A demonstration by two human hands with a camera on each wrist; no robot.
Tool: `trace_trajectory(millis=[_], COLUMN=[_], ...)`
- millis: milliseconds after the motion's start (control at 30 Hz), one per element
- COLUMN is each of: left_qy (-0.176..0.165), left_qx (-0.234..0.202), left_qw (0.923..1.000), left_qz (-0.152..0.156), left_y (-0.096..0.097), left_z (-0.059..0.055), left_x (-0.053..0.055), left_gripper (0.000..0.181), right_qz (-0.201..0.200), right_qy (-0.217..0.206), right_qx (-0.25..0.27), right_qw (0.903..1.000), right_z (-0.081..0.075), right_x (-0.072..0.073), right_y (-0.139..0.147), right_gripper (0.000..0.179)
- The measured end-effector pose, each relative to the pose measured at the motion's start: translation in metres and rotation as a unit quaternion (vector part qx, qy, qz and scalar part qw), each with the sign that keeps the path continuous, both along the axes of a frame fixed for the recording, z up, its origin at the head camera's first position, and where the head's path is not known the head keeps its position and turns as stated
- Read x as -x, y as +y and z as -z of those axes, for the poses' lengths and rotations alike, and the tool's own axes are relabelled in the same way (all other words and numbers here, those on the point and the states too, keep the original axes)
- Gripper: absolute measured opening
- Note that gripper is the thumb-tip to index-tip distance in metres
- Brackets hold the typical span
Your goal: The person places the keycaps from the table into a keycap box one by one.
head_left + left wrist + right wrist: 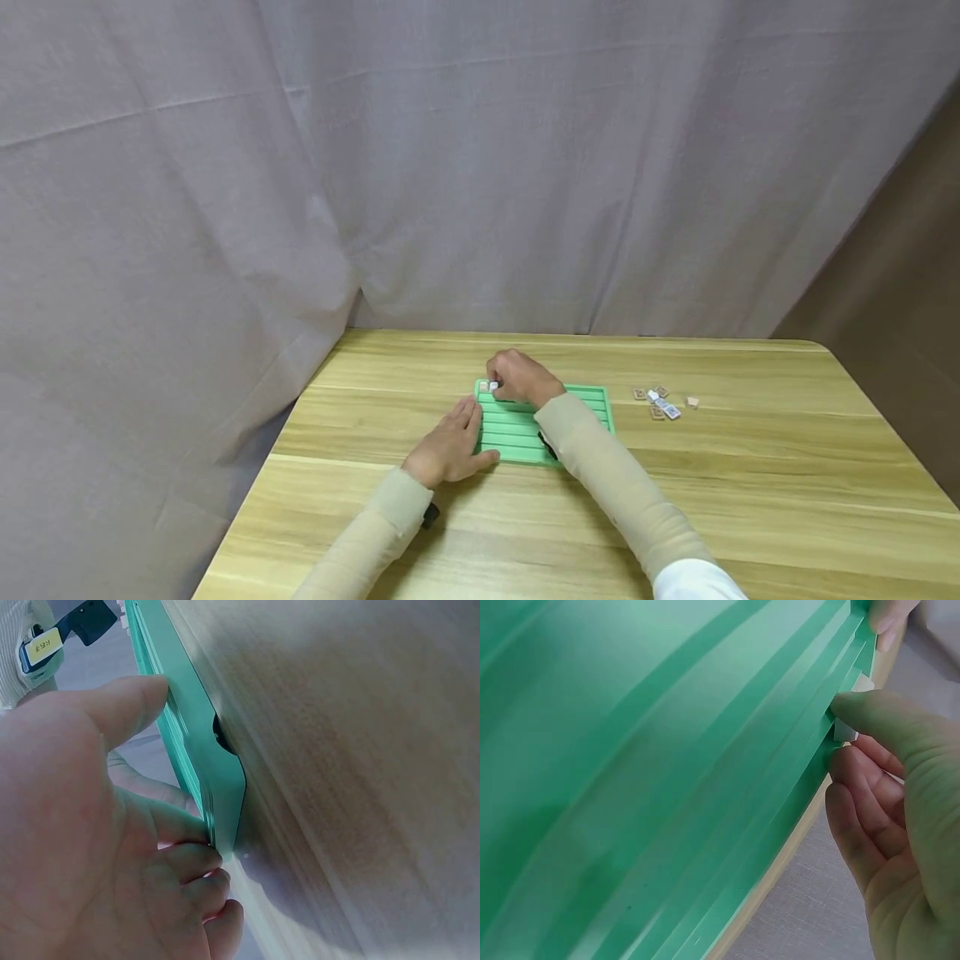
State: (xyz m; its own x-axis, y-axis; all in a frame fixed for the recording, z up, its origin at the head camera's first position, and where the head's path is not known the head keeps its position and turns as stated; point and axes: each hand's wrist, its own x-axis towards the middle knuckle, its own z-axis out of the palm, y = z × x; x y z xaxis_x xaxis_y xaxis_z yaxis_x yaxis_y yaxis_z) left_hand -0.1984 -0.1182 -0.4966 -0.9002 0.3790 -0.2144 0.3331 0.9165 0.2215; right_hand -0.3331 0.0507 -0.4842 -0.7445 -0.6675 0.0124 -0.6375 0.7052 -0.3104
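A green tray [517, 435] with long parallel ridges lies on the wooden table. My left hand [448, 443] rests at its left end, fingers along the side and thumb at the near corner; the left wrist view shows the thumb [139, 705] on the tray's rim. At the far left corner, my right hand [522, 379] pinches a small white tile [845, 729] between thumb and fingers, low in the far groove. Just left of it in the head view, a pale tile [483, 387] sits in the same groove.
Right of the tray, several small tiles [657, 414], brown and white, lie in a loose cluster, some overlapping. One pale tile [692, 402] lies apart, farther right. A grey curtain [480, 208] hangs behind the table [750, 475] and along its left side.
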Motion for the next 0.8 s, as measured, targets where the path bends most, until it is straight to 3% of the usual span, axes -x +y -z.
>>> trace_trajectory(millis=[400, 567, 800], left_qy=[0.003, -0.003, -0.002], left_qx=[0.005, 0.004, -0.004], left_qw=[0.9999, 0.9999, 1.0], left_qz=[0.01, 0.009, 0.004], left_y=[0.003, 0.003, -0.001], left_z=[-0.002, -0.004, 0.001], left_x=[-0.001, -0.001, -0.001], left_gripper=[0.091, 0.09, 0.091], right_qz=[0.0, -0.024, -0.029], right_qy=[-0.005, -0.009, -0.027], right_qx=[-0.003, 0.005, 0.011], right_qw=[1.0, 0.9997, 0.9991], right_z=[-0.001, -0.003, -0.012], right_x=[-0.001, 0.0, 0.001], right_y=[0.006, 0.012, 0.032], right_gripper=[0.009, 0.009, 0.003])
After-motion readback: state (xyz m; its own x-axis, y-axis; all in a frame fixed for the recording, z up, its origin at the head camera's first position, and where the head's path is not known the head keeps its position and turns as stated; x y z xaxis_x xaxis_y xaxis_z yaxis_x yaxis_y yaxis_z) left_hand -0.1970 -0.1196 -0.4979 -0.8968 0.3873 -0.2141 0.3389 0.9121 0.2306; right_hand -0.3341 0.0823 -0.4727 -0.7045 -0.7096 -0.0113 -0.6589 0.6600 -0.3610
